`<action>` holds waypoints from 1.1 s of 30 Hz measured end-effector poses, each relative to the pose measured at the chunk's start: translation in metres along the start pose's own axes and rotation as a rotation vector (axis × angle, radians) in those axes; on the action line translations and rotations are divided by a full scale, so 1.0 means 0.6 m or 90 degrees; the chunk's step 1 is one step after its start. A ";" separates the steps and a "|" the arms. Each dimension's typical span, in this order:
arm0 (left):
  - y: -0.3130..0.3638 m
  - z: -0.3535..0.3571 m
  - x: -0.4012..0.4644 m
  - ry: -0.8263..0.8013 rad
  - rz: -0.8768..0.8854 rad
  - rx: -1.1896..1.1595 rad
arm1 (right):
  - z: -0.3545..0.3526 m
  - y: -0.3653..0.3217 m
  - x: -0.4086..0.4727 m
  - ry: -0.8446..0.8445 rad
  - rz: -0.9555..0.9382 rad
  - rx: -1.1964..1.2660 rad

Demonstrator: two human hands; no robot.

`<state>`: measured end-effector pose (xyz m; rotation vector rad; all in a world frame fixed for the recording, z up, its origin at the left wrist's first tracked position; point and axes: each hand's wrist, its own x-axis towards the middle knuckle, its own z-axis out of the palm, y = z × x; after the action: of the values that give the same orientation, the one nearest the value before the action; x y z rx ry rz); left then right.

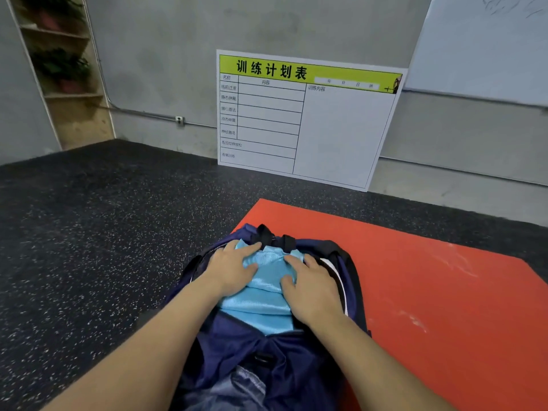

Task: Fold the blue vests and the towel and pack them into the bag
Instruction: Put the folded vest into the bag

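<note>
Folded blue vests (264, 292) sit as 1 light-blue stack inside the open mouth of 1 navy bag (267, 360); can't tell how many layers, and no towel can be made out. 2 hands press flat on the stack, fingers straight and spread: left hand (231, 269) on its left part, right hand (311, 287) on its right part. Bag lies partly on 1 red mat (430, 277) and partly on speckled dark floor (89, 232), w/ 1 training chart board (305, 120) leaning on the grey wall (166, 54) behind and 1 wooden shelf (65, 69) far left.
</note>
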<state>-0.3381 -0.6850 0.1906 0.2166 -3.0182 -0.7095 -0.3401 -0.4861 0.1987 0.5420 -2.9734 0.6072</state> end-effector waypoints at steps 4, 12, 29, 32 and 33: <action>-0.002 -0.002 0.001 -0.037 -0.015 0.089 | -0.001 -0.011 0.009 -0.074 0.022 0.006; -0.015 0.020 0.000 -0.086 -0.076 0.162 | -0.009 -0.007 0.003 -0.222 -0.006 -0.070; 0.065 -0.081 -0.132 0.045 0.070 0.029 | -0.114 -0.030 -0.055 -0.144 0.029 0.135; 0.115 -0.126 -0.165 0.075 0.103 0.025 | -0.175 -0.011 -0.092 -0.084 -0.012 0.125; 0.133 -0.139 -0.175 0.087 0.114 0.024 | -0.200 -0.006 -0.105 -0.066 -0.020 0.122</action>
<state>-0.2390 -0.6357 0.3008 -0.0051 -2.8767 -0.5964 -0.2813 -0.4215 0.3025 0.6522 -3.0135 0.8937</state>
